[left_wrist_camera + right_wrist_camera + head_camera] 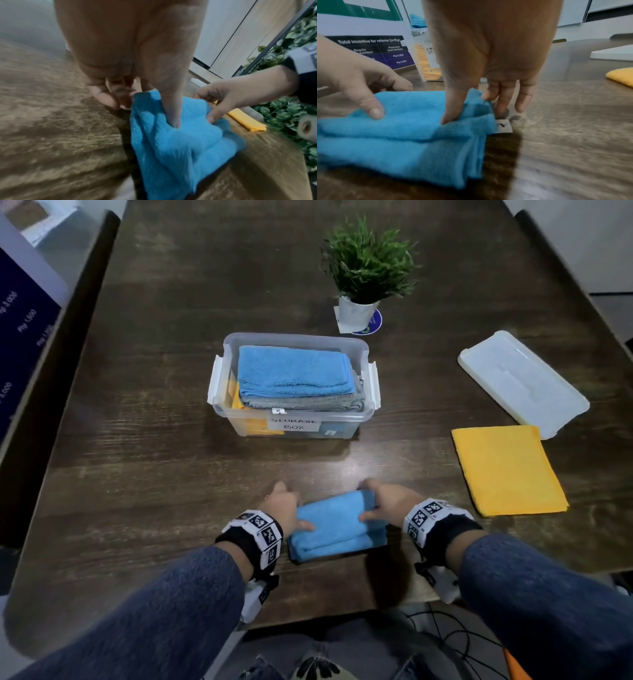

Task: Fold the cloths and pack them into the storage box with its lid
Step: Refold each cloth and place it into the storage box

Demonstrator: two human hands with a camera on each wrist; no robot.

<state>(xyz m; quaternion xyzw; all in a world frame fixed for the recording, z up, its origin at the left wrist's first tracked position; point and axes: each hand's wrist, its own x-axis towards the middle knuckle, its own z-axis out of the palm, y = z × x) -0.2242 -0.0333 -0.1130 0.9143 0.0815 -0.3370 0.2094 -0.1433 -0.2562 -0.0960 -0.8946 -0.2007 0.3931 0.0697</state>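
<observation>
A folded blue cloth lies on the table near its front edge. My left hand holds its left end, thumb on top and fingers behind the far edge. My right hand pinches the right end the same way. In the left wrist view my left hand digs its thumb into the blue cloth. The right wrist view has my right hand on the cloth beside its white tag. The clear storage box stands open mid-table, holding blue, grey and yellow folded cloths. Its lid lies to the right.
A yellow cloth lies folded flat on the right, just in front of the lid. A potted plant stands behind the box. Dark wooden table stretches bare to the left. A printed board leans at the far left.
</observation>
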